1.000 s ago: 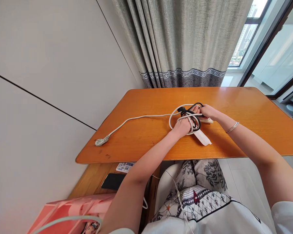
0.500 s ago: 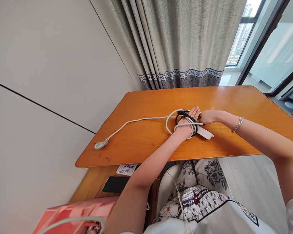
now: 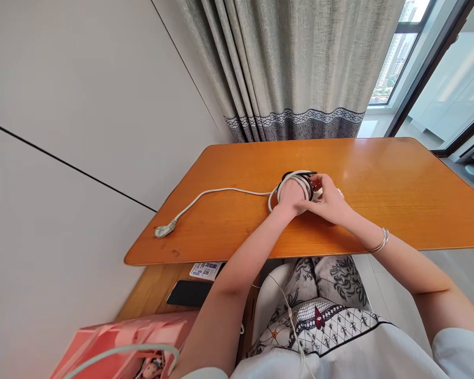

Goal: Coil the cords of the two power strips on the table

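Loops of white cable [image 3: 274, 199] and black cable [image 3: 311, 190] circle my left hand [image 3: 291, 192] in a loose coil above the table. The fingers of that hand are hidden behind the loops and my other hand. My right hand [image 3: 332, 202] curls round the coil's right side, fingertips at its upper edge and thumb across near my left wrist. Partly covered by the right hand is a white piece [image 3: 319, 195], whose kind I cannot make out. The white cable runs left along the table to a plug [image 3: 166, 229] lying near the left end.
The orange wooden table [image 3: 229, 237] stands against a white wall [image 3: 82, 95]. Below its front edge, a lower wooden surface holds a black phone [image 3: 189, 293], a printed card [image 3: 206, 270] and a pink bag [image 3: 114, 342]. A grey curtain [image 3: 292, 63] hangs behind.
My right hand has turned over and come back onto the coil's right side, its thumb now near my left wrist. The loops sit more upright, and my left fingers, flat and visible before, are hidden.
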The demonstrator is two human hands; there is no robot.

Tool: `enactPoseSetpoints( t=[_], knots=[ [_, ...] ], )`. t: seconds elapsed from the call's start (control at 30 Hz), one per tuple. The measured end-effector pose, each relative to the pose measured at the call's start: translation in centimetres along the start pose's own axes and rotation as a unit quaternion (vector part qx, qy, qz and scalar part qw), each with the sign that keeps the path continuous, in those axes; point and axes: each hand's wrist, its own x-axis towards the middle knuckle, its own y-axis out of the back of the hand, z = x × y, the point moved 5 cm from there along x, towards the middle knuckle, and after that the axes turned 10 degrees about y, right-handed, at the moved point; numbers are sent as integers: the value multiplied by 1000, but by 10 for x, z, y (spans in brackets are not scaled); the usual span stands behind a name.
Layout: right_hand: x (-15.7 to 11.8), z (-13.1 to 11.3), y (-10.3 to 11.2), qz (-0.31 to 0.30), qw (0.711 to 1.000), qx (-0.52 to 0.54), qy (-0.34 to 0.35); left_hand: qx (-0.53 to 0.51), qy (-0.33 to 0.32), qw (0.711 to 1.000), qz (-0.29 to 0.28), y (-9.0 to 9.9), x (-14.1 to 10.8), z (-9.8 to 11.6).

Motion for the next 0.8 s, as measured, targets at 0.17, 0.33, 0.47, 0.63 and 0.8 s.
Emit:
enactPoseSetpoints(
  t=[0.17, 0.33, 0.47, 0.63, 0.8],
  knots=[
    [3, 8, -3, 26, 993, -107, 39, 23, 32, 999, -14, 1, -3, -1],
    [5, 15, -3, -15, 985, -172, 17, 21, 28, 998, -53, 6, -10, 0],
    [9, 15, 2, -25, 970, -235, 63, -65, -15, 993, -95, 1, -13, -1],
    [19, 18, 16, -38, 931, -330, 149, -371, -34, 913, -168, -11, -19, -8],
    [23, 16, 25, -47, 917, -360, 166, -505, -5, 834, -222, -1, -35, -13]
  ],
)
